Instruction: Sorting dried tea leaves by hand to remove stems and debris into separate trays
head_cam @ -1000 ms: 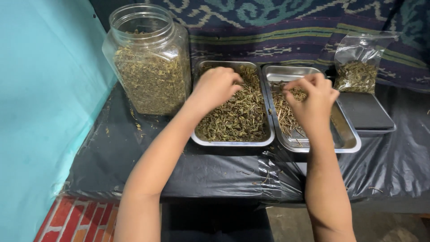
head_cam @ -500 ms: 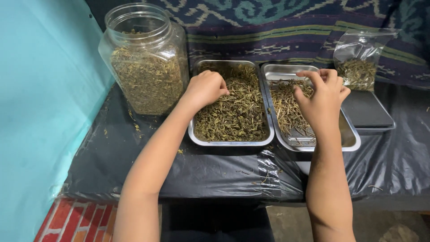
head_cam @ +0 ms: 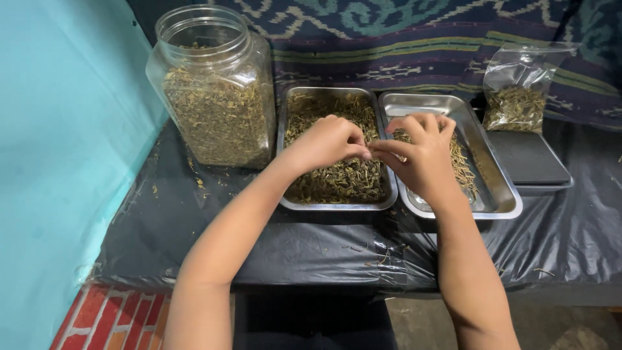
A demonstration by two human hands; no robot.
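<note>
My left hand (head_cam: pixel 324 144) and right hand (head_cam: pixel 421 152) meet fingertip to fingertip, pinched narrow over the leaf tray (head_cam: pixel 337 204) — whatever they hold is hidden. Bits could drop between the trays onto the black plastic (head_cam: pixel 194 227).

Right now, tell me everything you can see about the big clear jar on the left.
The clear plastic jar stands upright at the back left of the black plastic-covered table, beside the teal wall. It has squared sides, rounded shoulders and a wide round mouth with no lid on. Dried greenish-brown leaves fill it to about the shoulders. Its right side stands close against the left steel tray; whether they touch is unclear. Neither hand touches it. A few loose crumbs lie by its base.
</note>
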